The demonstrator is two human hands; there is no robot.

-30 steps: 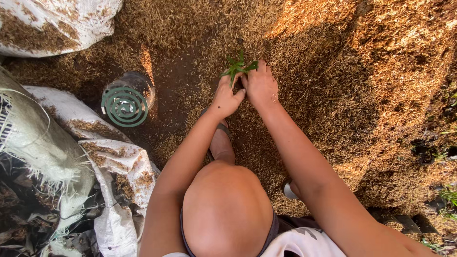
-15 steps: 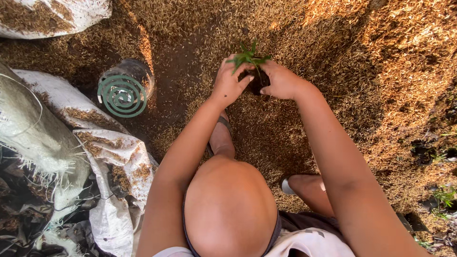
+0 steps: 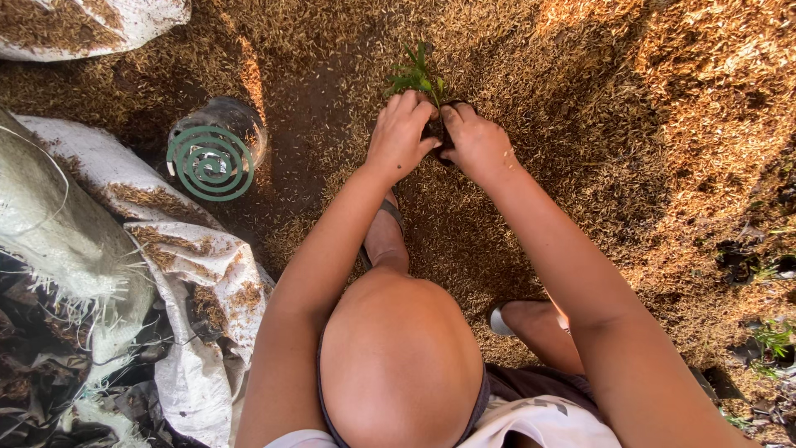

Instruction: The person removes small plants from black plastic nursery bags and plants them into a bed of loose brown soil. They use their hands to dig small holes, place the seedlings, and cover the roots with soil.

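Left hand (image 3: pixel 400 135): fingers curled narrow, pressed against the left side of a small dark planting bag (image 3: pixel 439 131); whether they clamp it or only rest on it cannot be told. Right hand (image 3: pixel 474 143): fingers bent close, touching the right side of the same bag, thumbs of both hands nearly meeting over it. Green seedling (image 3: pixel 417 76): upright, rising from the bag just beyond the fingertips, at the upper middle of the view. Ground: a bed of rice husk (image 3: pixel 580 99), loose and unbroken above and to the right of the hands, giving free room on those sides. Green mosquito coil (image 3: pixel 210 163): set on a clear jar (image 3: pixel 225 124), well apart to the left of the hands, a bare strip of dark soil (image 3: pixel 300 124) between. White woven sacks (image 3: pixel 124 241): crumpled, frayed at the edges, closing off the lower left. Another sack (image 3: pixel 91 25): at the upper left corner. Small seedling bags (image 3: pixel 767 340): along the right edge, well apart.
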